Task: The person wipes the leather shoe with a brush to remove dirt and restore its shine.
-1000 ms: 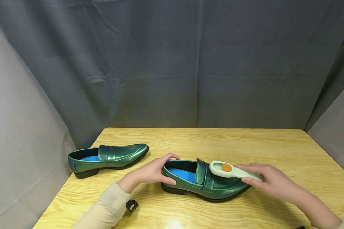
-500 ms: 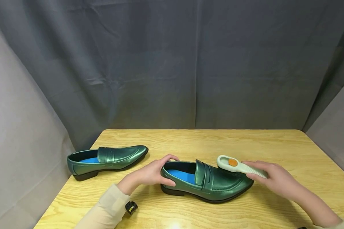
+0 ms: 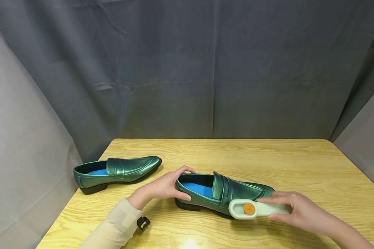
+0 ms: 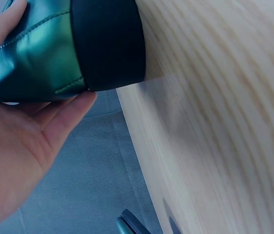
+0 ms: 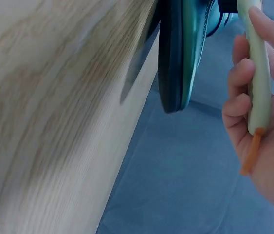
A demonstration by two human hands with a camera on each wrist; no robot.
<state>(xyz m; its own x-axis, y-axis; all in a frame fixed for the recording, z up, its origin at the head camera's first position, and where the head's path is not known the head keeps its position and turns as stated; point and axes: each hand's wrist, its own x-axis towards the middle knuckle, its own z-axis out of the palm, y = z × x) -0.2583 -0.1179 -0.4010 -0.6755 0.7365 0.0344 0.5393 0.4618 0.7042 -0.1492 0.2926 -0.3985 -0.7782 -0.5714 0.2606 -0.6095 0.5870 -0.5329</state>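
Note:
A metallic green loafer (image 3: 243,189) with a blue insole stands upright on the table, toe to the right. My left hand (image 3: 163,187) grips its heel, thumb on the near side and fingers round the back; the left wrist view shows the heel (image 4: 42,53) close up. In my right hand (image 3: 300,211) is the ribbed handle of a pale green shoe brush (image 3: 240,209) with an orange button. The brush head lies against the near side of the loafer's front half. An orange loop (image 5: 253,153) hangs from the handle's end. In the head view the brush's underside is hidden.
A matching green loafer (image 3: 134,169) stands at the table's left edge, toe pointing right. A small black object (image 3: 143,223) is beside the left sleeve. Grey curtains (image 3: 174,86) surround the wooden table (image 3: 314,166) at the back and sides.
My right hand has moved the brush right along the loafer's top, then down and back left to its near side. The left hand stays at the heel.

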